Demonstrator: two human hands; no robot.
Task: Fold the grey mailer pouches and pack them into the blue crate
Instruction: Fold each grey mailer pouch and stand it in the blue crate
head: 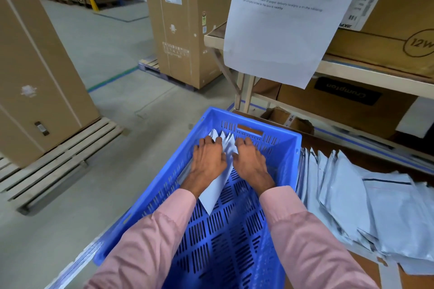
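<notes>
Blue crate [291,148] is the landmark; going left to right.

Left hand [207,159], inside crate nr its far wall: fingers bent down over the tops of the folded grey mailer pouches [226,145], pressing them into place. Grip looks curled onto the pouch edges, tho fingertips are hidden behind the stack, so can't tell if it's a real pinch.

Betw. the hands: folded pouches stand on edge against crate's far wall; one folded piece [215,192] slants back over the slotted crate floor toward the wearer.

Right hand [250,159], just beside the left, same pose, fingers curled over the pouch tops.

Right of crate: loose pile of unfolded pouches [366,197] fanned on the surface, touching crate's right wall.

Handling, my read: thin poly film, v. light, floppy, slick; folds prob. spring open if let go. Best taken at the folded edge w/ both hands, kept pressed against the wall. Not fragile.
</notes>
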